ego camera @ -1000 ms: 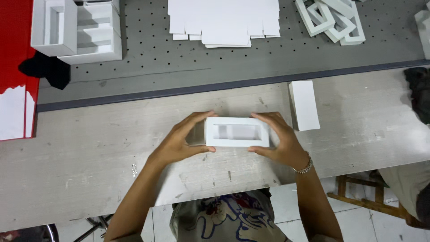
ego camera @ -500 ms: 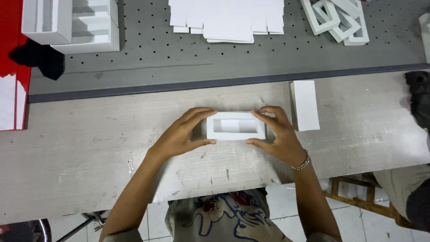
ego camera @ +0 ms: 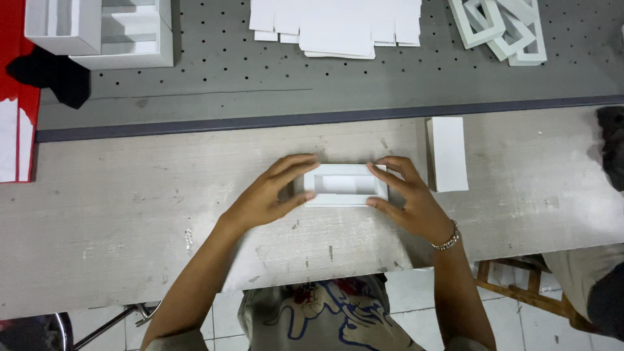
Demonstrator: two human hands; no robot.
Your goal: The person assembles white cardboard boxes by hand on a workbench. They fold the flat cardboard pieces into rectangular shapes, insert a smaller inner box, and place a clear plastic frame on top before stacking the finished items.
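A small white open-topped box [ego camera: 345,184] lies on the pale wooden worktable [ego camera: 130,214], its hollow facing up. My left hand [ego camera: 270,194] grips its left end, thumb at the near side and fingers over the far edge. My right hand [ego camera: 406,198], with a metal bracelet at the wrist, holds the right end the same way. Just right of my right hand lies a flat white rectangular piece [ego camera: 447,153], not touched by either hand.
Beyond a dark strip lies a grey perforated board [ego camera: 227,71] with a stack of flat white blanks [ego camera: 335,25], white frames [ego camera: 504,26] at the far right and assembled white boxes [ego camera: 104,29] at the far left. A red sheet [ego camera: 16,84] lies left; a wooden stool [ego camera: 513,286] stands lower right.
Both hands have shifted slightly on the box, which sits lower against the tabletop. The camera view has moved a little.
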